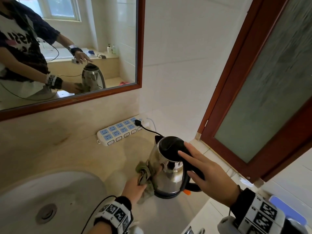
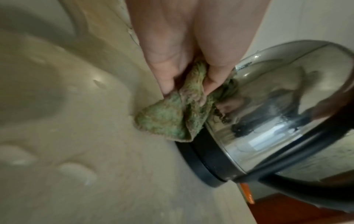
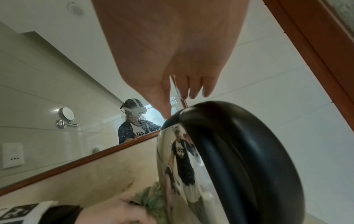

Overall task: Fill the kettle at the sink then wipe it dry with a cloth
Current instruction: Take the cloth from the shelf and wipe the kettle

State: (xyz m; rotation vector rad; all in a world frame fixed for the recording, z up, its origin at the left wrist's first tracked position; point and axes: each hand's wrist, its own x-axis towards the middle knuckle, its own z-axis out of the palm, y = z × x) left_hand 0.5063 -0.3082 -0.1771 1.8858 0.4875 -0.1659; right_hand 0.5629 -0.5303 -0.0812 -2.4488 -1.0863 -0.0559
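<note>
Kettle (image 1: pixel 166 168) stands upright on its black base on the counter (image 1: pixel 168 215), right of the sink (image 1: pixel 50 196), its lid down and its steel wall carrying smears low on the side facing the left grip; wiping looks to be the step in hand, and I judge the filling done, though no view shows the water inside. To do it well, the cloth (image 1: pixel 143 173) should be pressed flat against the steel and drawn round the body in overlapping strokes from the lid's rim down to the base, turning to a drier fold as it dampens and keeping clear of the base's contacts. Left hand (image 1: pixel 135 189) has fingers and thumb curled tight round a bunched green cloth, whose loose folds lie against the kettle's lower wall just beyond the fingertips (image 2: pixel 212 87). Right hand (image 1: pixel 206 173) is spread wide and holds nothing: its straight fingers reach over the black lid and handle, the thumb tip seeming to touch the lid's edge in the right wrist view, enough to steady the kettle against the push of the wipe. Beyond the right grip a power strip (image 1: pixel 121 131) lies against the wall, with a black plug in it.
</note>
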